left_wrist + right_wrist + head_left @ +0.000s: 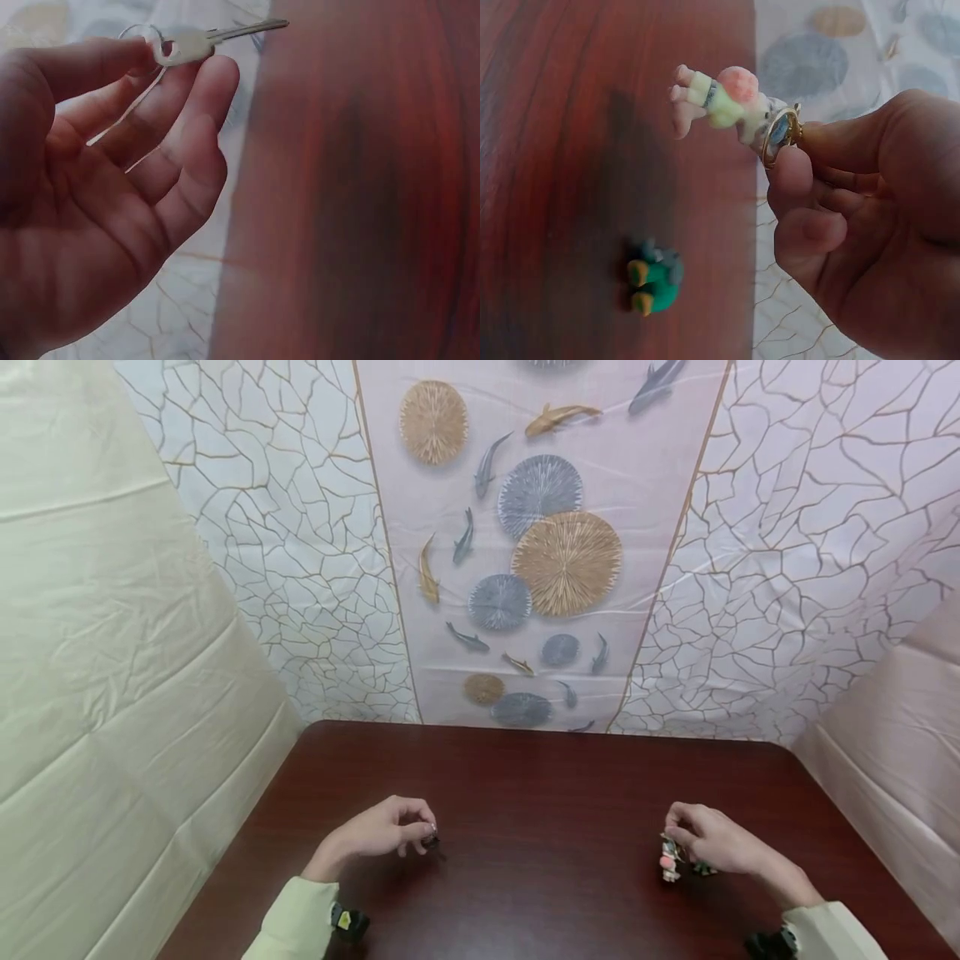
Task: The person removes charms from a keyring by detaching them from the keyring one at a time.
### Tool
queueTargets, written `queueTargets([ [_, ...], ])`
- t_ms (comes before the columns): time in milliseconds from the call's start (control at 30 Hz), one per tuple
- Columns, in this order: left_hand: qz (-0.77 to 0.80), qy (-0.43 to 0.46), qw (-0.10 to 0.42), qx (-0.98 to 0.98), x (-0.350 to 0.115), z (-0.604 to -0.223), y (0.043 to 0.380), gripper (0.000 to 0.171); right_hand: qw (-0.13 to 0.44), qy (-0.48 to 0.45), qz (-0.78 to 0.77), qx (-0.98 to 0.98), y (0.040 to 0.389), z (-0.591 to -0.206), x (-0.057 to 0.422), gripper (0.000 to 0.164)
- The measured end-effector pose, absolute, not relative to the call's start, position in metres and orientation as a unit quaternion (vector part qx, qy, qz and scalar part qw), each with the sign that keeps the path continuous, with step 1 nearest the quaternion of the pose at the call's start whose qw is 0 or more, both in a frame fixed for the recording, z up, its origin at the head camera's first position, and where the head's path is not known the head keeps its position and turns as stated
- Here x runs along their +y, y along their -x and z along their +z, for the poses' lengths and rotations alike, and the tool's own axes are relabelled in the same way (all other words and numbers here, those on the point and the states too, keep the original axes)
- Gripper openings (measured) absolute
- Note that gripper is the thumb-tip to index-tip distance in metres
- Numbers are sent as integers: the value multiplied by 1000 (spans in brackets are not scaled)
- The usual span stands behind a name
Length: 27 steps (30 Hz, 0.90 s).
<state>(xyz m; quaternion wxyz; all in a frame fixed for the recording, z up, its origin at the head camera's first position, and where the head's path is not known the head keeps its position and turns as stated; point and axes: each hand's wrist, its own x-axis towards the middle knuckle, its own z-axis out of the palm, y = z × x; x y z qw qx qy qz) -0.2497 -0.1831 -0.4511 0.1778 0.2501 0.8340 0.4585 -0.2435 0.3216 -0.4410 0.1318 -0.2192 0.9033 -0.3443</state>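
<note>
My left hand [386,828] is held above the left half of the table, thumb and index finger pinching a metal key [185,46] near its head. A thin key ring [140,28] passes through the key's hole, and the blade points away from the fingers. Over the right half, my right hand [723,841] pinches a figurine keychain [741,88] at its gold ring [769,142]. The small figurine has a pink ball on its body and hangs feet down. Below and apart from that hand, a small green figure [658,285] with yellow feet appears against the tabletop.
A dark red-brown wooden table [525,793] spans the front. Behind it hangs a patterned cloth [465,652] with fish and round leaves. Pale cloth walls [97,693] close off both sides. Each wrist carries a black strapped device [349,922].
</note>
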Motion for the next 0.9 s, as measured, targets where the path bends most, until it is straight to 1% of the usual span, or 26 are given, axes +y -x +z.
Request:
queueTargets([
  [133,446,-238,206,838,-189,-460,254,14,156,222,-341,900,249,-451,329,14],
  [267,429,-232,226,843,-192,-465,258,15,165,223,-335,901,253,-459,331,14],
  [367,408,-234,236,850,-194,-468,263,14,158,223,-328,904,255,-462,331,13],
  [567,359,-237,227,874,-194,-471,274,13,140,209,-304,919,258,-467,332,13],
  [767,329,-215,202,897,-192,-473,280,12,154,177,-283,930,264,-471,329,14],
  [900,310,-193,202,909,-192,-476,281,11,159,170,-265,936,267,-471,324,13],
])
